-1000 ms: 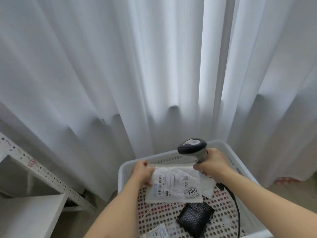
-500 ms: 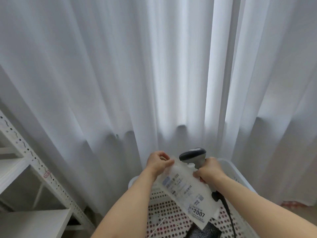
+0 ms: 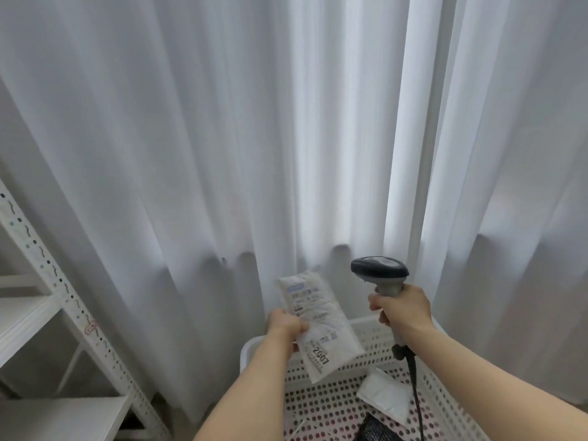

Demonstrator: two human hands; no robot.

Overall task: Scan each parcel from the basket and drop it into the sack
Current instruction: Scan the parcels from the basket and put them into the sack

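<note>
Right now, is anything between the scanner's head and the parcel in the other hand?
No. In the head view only open air, with curtain behind, separates scanner from parcel.

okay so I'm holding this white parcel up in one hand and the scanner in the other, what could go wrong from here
The left hand pinches the white parcel only at one edge, so it might slip back into the basket. The scanner sits beside the label rather than facing it, so a scan could miss. No sack is in view, so the drop may need a blind reach.

Parcel (image 3: 313, 323): above the basket (image 3: 366, 327), left of the scanner (image 3: 380, 272)
Shelf (image 3: 47, 313): far left
Curtain (image 3: 222, 122): behind everything
</note>
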